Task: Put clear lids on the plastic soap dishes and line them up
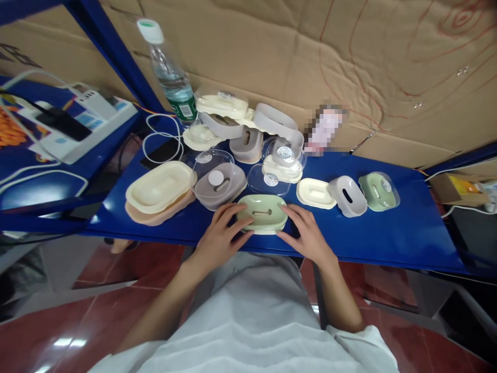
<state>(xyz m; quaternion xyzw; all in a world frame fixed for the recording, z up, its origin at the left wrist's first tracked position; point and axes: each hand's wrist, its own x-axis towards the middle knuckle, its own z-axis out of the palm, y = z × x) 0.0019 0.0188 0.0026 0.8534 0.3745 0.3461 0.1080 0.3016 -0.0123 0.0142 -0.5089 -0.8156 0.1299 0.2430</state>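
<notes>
A pale green soap dish point(262, 211) with a slot in its top sits on a cream base near the front edge of the blue shelf point(407, 233). My left hand point(222, 233) grips its left end, fingers curled around the rim. My right hand point(306, 233) presses against its right end with fingers together. Just behind it lie a clear lid point(267, 180) and a grey dish under a clear cover point(219, 184).
Several more soap dishes crowd the shelf: cream and pink trays point(160, 191) at left, a cream tray point(315, 193), a grey dish point(347, 195) and a green lidded dish point(378, 190) at right. A water bottle point(171, 72), white cable point(163, 140) and power strip point(83, 124) stand behind.
</notes>
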